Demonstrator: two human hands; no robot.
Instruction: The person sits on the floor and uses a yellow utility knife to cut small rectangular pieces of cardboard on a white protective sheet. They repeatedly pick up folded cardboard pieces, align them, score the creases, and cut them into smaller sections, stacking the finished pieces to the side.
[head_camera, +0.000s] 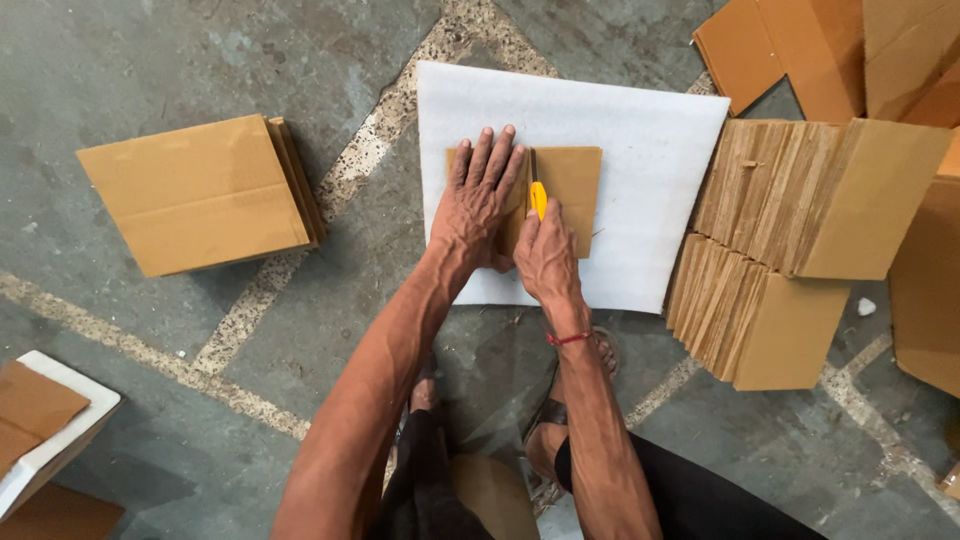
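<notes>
The left hand (480, 200) lies flat with fingers spread and straight, pressing down on a small piece of brown cardboard (570, 185). Just to its right, touching it at the thumb side, the right hand (547, 258) is closed around a yellow utility knife (538, 198), whose tip rests on the cardboard piece beyond the knuckles. A red thread (568, 339) circles the right wrist. Under both hands and the cardboard piece lies a white foam sheet (640, 130) spread on the grey stone floor (150, 80). Near the right hand's outer side, leaning stacks of flat cardboard sheets (780, 250) stand on edge. Well away from the left hand's outer side sits a separate pile of cardboard sheets (200, 195). Below the wrists, the person's sandalled feet (560, 420) show.
</notes>
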